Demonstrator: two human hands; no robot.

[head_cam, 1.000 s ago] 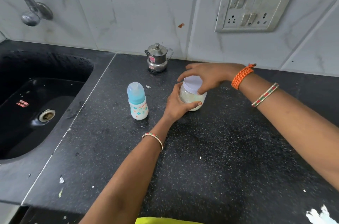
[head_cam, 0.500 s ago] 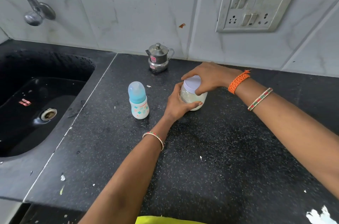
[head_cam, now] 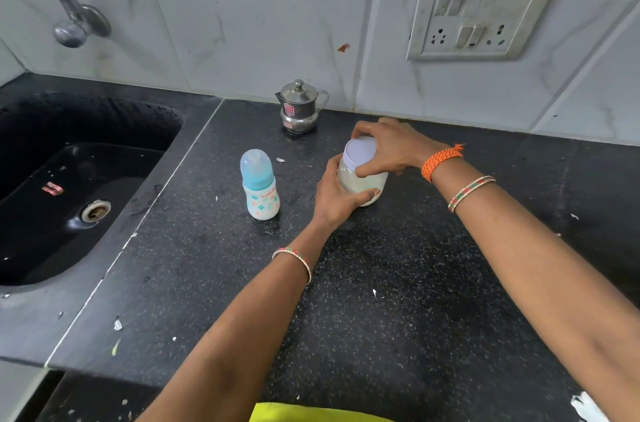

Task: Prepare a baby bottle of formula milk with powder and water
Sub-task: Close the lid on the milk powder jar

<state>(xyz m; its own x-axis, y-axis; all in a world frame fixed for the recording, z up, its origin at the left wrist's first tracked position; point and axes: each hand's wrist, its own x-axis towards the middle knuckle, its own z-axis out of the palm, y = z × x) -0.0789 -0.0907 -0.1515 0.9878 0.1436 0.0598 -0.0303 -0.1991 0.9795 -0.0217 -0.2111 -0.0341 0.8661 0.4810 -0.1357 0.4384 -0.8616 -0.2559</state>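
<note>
White marble-look wall tiles [head_cam: 259, 16]; switch panel [head_cam: 481, 15] upper right; black speckled counter [head_cam: 398, 300]; black sink [head_cam: 69, 186] left.

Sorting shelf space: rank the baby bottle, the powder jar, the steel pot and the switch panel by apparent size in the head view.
1. Switch panel, clearly largest.
2. Baby bottle, powder jar and steel pot look alike; the hands hide part of the jar and the pot stands farther back, so no ranking among them.

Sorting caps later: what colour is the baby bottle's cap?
Translucent light blue, seen in the head view: the baby bottle's cap sits over a white printed body.
</note>
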